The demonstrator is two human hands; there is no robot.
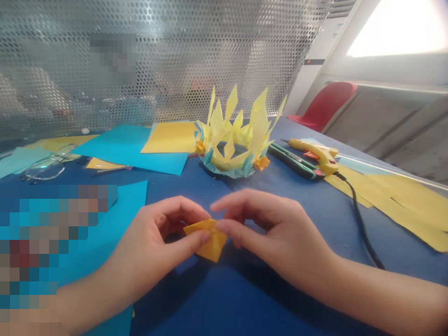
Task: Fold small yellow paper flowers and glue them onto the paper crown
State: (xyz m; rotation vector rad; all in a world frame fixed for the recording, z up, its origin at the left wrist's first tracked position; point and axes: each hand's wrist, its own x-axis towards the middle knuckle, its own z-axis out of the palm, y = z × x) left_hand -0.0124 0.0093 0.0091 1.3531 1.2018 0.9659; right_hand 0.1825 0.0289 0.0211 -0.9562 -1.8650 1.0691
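Between my two hands is a small folded piece of yellow paper (214, 247), held just above the blue table. My left hand (161, 238) pinches its left part, thumb in front and fingers behind. My right hand (269, 228) has its thumb on the paper's upper right edge, with the index finger raised a little and the other fingers curled behind. Beyond the hands stands a yellow paper crown (257, 123) with tall pointed spikes, a pale blue-green folded band at its base and orange paper flowers.
Right of the crown lie a green-black utility knife (294, 161) and a yellow glue gun (313, 151) with a black cord. Yellow sheets (406, 200) lie beyond them. Blue paper (129, 144) and glasses (45, 168) are on the left. A perforated metal panel (168, 56) closes the back.
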